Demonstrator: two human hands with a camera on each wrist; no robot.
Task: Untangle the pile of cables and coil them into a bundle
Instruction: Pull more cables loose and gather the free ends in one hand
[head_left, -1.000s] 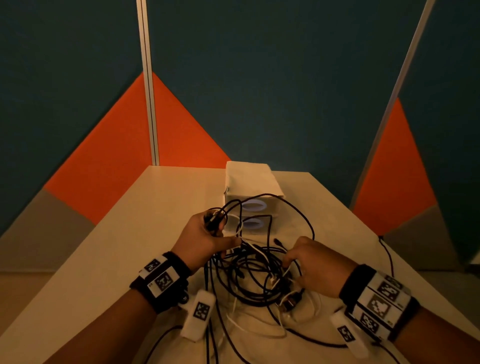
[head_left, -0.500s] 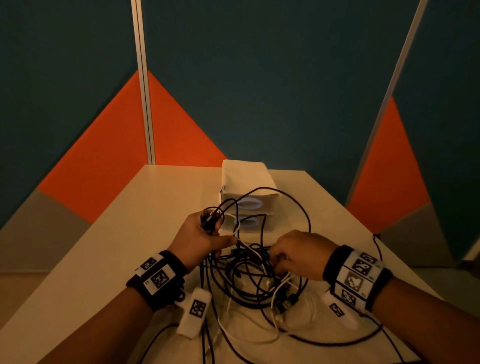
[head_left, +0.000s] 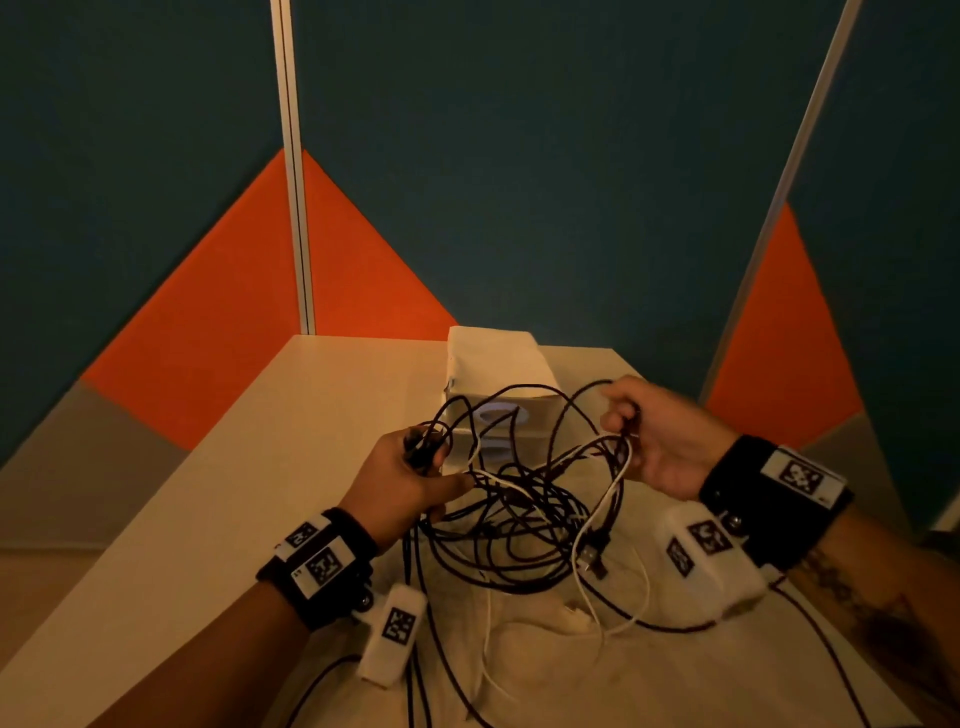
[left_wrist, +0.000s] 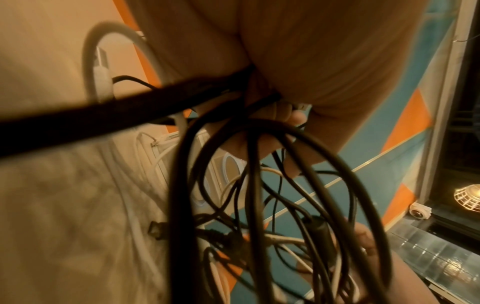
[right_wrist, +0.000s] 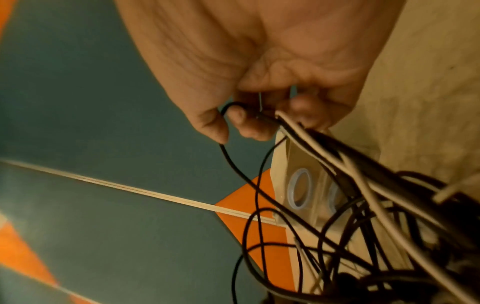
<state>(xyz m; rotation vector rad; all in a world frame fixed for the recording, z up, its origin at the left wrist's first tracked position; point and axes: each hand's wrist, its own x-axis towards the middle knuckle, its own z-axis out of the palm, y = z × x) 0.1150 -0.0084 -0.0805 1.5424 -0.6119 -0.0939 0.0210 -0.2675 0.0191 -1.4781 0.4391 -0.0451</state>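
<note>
A tangle of black and white cables (head_left: 524, 514) hangs between my two hands above the table (head_left: 218, 499). My left hand (head_left: 415, 467) grips a bunch of black cable loops (left_wrist: 259, 164) at the tangle's left side, fingers curled round them. My right hand (head_left: 644, 436), raised at the right with its palm turned up, pinches black and white strands (right_wrist: 293, 127) between thumb and fingers. A white cable (head_left: 602, 525) with a plug end (head_left: 592, 556) dangles under the right hand. More strands trail over the cloth (head_left: 545, 654) toward me.
A white box (head_left: 498, 364) with two ringed openings (head_left: 498, 415) stands just behind the tangle. Partition walls in teal and orange close off the table's back and sides. The table's left edge runs diagonally at the left.
My right hand has risen off the pile, moved right and turned palm up, lifting strands with it. The tangle has stretched wider. My left hand kept its grip in nearly the same place.
</note>
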